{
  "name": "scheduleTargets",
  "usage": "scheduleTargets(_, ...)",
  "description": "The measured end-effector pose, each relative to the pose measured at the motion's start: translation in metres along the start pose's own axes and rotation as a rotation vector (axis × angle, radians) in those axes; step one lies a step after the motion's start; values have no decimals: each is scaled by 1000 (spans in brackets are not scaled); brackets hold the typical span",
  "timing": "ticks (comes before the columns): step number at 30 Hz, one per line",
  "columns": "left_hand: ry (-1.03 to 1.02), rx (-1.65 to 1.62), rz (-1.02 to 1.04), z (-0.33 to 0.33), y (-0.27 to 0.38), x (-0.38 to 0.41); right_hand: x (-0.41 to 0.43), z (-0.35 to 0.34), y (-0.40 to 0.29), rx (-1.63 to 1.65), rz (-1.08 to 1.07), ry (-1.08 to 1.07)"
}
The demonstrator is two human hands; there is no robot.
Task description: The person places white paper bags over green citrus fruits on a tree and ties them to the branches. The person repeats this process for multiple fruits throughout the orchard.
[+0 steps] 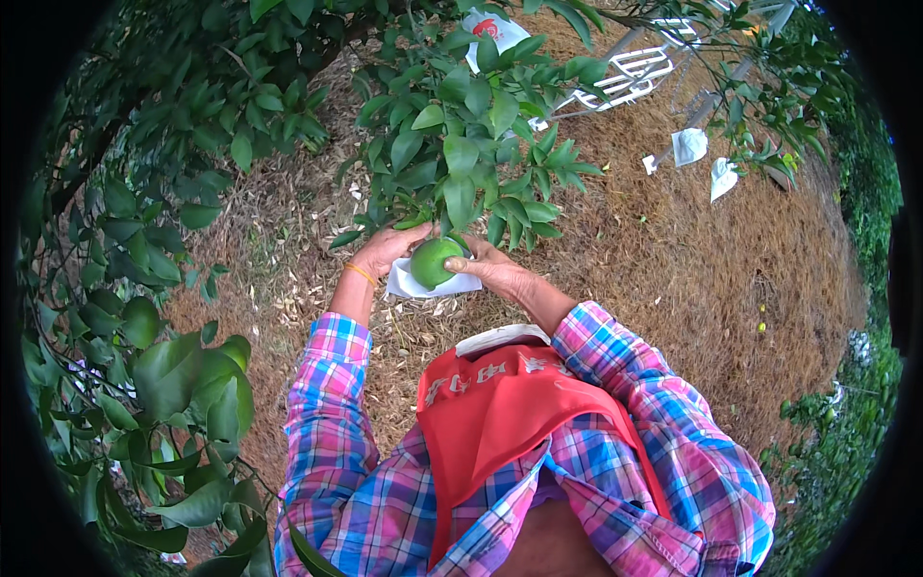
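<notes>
A green citrus fruit (433, 264) hangs below a leafy branch (458, 155) at the middle of the view. My right hand (492, 268) holds it from the right, the thumb on the fruit's side. Beneath and behind the fruit is a white paper bag (412, 287). My left hand (390, 250) is at the left edge of the bag, its fingers reaching behind the fruit under the leaves; what they grip is hidden. A red apron (483, 425) with a stack of white paper (502, 337) in its pocket covers my chest.
Dense citrus foliage (166, 238) with a large green fruit (223, 393) fills the left side. White-bagged fruits (689, 146) hang at the upper right, near a metal ladder with white steps (624, 76). Another white bag (497, 34) hangs above. Dry brown plant litter (670, 288) covers the ground.
</notes>
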State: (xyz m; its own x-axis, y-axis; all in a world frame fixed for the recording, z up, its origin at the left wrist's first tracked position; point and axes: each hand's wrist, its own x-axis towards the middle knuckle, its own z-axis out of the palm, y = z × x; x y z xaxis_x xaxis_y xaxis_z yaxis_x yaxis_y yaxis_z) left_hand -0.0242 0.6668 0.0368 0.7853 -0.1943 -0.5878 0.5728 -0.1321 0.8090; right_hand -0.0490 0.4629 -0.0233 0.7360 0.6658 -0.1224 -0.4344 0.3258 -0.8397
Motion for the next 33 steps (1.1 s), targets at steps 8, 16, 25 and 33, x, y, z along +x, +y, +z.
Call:
scheduleTargets(8,-88,-147,-22,2,-1,0,-3,4,2,302,39,-65)
scheduleTargets(16,-105,-226,4,4,-14,5,3,8,10,170,124,56)
scheduleTargets(25,-78,-279,91,-1,-36,26,3,4,6,41,83,41)
scheduleTargets(33,-88,-375,196,3,-52,33,-4,-2,-1,38,138,36)
